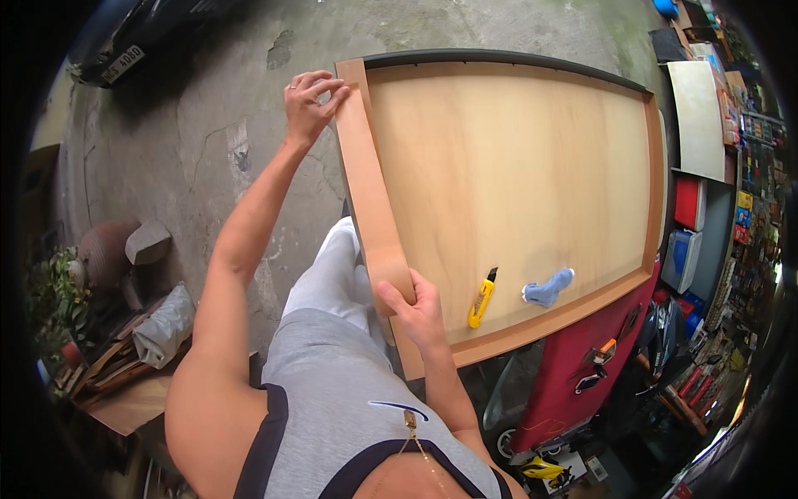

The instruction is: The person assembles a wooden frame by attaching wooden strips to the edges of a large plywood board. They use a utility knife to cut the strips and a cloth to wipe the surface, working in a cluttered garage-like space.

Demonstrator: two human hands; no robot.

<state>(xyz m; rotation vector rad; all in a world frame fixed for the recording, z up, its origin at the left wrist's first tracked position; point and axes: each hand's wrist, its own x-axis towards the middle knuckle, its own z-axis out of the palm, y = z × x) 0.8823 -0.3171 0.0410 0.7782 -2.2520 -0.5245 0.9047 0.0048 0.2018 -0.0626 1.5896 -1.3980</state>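
Note:
A large shallow wooden panel (507, 166) with a raised rim lies in front of me. Brown tape (371, 179) runs along the rim's left side, from the far left corner toward me. At that corner my left hand (312, 104) has its thumb and bent fingers together at the tape's edge. Around the tape roll (392, 270), my right hand (422, 312) is closed near the close left corner, thumb on top. Inside the panel lie a yellow utility knife (481, 299) and a crumpled light-blue cloth (549, 288), which looks like a sock.
The rim's far side (499, 56) is dark; its right (655, 175) and near sides are brown. Beneath the panel's near right is a red surface (573, 366) with small items. Crowded shelves (748, 216) stand at right. Boards and a plastic bag (165, 326) lie left; a dark car (133, 37) stands far left.

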